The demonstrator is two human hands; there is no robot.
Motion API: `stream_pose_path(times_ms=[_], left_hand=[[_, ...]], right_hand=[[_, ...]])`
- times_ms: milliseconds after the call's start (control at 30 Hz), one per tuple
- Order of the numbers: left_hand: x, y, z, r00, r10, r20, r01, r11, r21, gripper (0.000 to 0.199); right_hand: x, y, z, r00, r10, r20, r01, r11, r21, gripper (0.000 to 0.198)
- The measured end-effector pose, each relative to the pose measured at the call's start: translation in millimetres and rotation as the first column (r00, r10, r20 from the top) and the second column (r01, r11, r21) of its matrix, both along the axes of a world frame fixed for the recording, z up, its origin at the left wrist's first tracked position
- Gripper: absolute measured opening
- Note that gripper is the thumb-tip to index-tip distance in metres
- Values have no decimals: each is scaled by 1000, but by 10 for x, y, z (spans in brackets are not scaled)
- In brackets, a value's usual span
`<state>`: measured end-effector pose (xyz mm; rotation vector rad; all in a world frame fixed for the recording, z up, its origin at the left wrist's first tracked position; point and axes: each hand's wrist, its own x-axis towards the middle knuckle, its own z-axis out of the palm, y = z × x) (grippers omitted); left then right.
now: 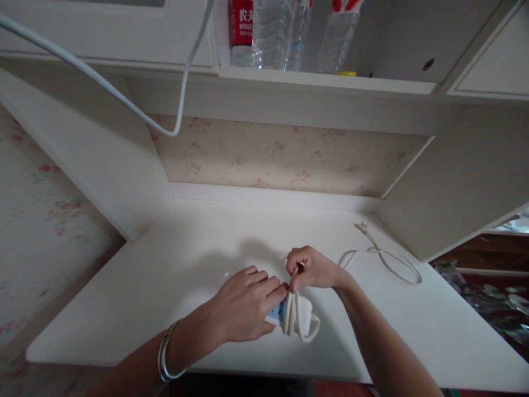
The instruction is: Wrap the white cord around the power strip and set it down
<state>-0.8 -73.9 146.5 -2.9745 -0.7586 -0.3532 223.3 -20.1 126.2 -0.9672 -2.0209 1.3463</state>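
Note:
Just above the white desk, a white and blue power strip (275, 314) is gripped by my left hand (248, 303), whose fingers wrap over its top and cover most of it. Several loops of cream power cord (292, 322) go round the strip's right end. Pinched between the thumb and fingers of my right hand (312, 269) is the cord, at the upper side of these loops. The loose rest of the cord (397, 264) trails behind my right hand across the desk, and its plug (361, 225) lies near the back right corner.
The white desk (198, 231) sits between a left side panel (95, 149) and a right side panel (450, 182). Overhead, a shelf (330, 80) holds several plastic bottles (270, 33). A white bent rod or cable (124, 99) hangs at upper left.

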Motion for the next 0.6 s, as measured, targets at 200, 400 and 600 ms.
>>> stream_pose_path(times_ms=[200, 400, 600], left_hand=[[-19, -67, 45, 992, 39, 119, -30, 997, -73, 41], [-66, -113, 62, 987, -6, 159, 8, 1000, -7, 42], [-52, -127, 66, 970, -16, 243, -2, 997, 73, 37]], right_hand=[[63, 59, -222, 994, -69, -88, 60, 992, -110, 51], [18, 25, -441, 964, -264, 43, 262, 964, 48, 56], [-281, -80, -650, 851, -502, 154, 475, 861, 181, 62]])
